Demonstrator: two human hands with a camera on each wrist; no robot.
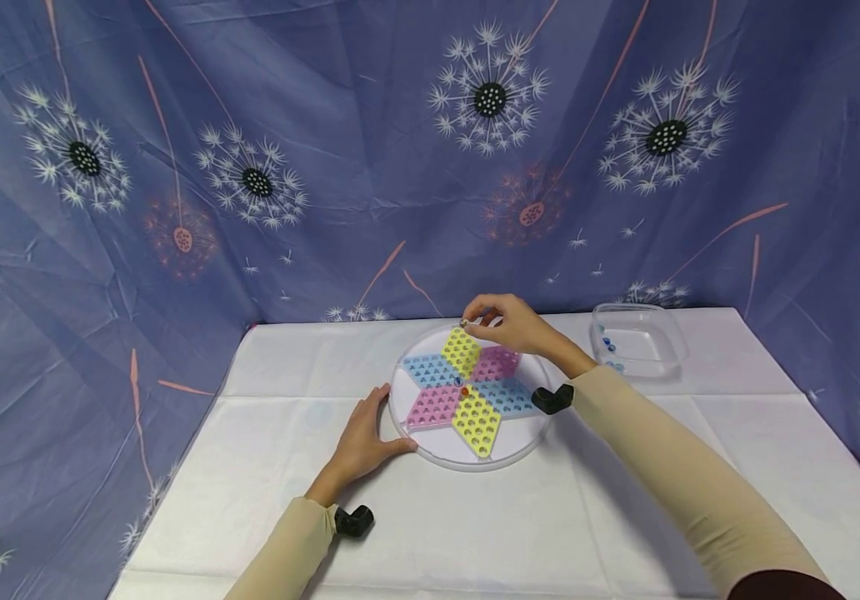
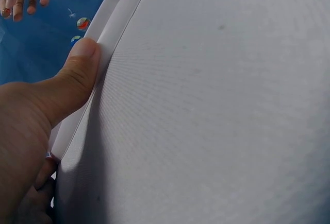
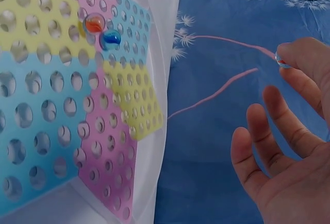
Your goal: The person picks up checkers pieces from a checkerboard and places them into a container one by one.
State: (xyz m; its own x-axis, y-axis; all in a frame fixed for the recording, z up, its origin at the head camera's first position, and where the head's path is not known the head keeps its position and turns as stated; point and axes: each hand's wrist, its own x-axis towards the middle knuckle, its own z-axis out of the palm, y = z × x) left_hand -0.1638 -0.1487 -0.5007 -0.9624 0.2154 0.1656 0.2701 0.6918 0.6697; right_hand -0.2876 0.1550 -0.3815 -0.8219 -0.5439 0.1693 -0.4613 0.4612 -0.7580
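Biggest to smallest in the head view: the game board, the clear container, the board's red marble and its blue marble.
1. Game board
2. Clear container
3. Red marble and blue marble: too alike to rank

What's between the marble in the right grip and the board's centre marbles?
In the head view, the far yellow section lies between the held marble and the blue marble and red marble. No marble shows on it.

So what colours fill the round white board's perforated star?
The star is yellow, pink and blue, clearest in head view.
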